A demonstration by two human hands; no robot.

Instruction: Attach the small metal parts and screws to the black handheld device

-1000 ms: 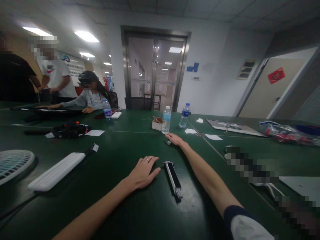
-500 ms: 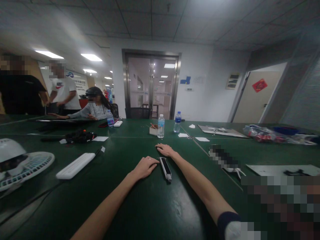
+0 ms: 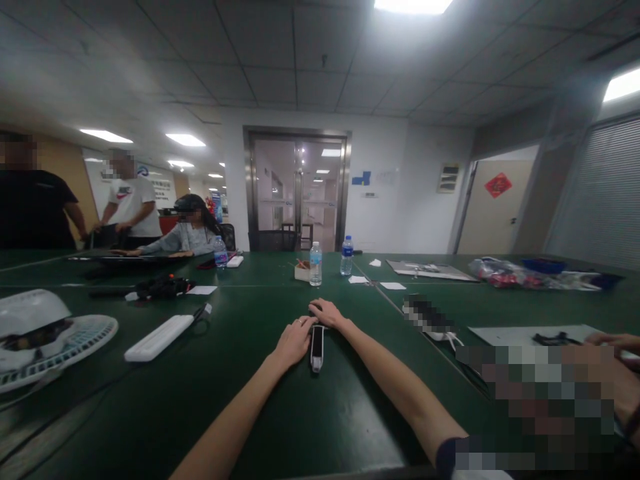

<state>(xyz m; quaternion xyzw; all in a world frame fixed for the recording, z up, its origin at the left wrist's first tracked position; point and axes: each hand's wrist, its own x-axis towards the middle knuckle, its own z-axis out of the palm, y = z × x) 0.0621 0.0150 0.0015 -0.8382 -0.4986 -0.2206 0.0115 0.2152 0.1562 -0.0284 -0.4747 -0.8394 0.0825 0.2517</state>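
Observation:
A slim white handheld device (image 3: 317, 348) with a long dark face lies on the green table (image 3: 240, 413) in front of me, pointing away. My left hand (image 3: 294, 340) is closed at its left edge, fingers reaching over the far end and thumb alongside. A ring shows on that hand. Just beyond the far end rests my right hand (image 3: 325, 313), palm down, its fingers stretched leftward and bent slightly at the tips, close to the left fingertips. What lies under the right fingers is hidden. The device's exact kind does not show.
Two water bottles (image 3: 315, 264) and a small box (image 3: 302, 272) stand ahead. On the left are a white power strip (image 3: 159, 339) and a white fan (image 3: 65, 343). A boxy device (image 3: 431, 319) and another person's hand (image 3: 617, 343) are at the right. People are at the far left.
My view has tilted up and turned slightly right. The device has swung straighter, its near end shifting left. My left hand has come closer to the right hand at the device's far end.

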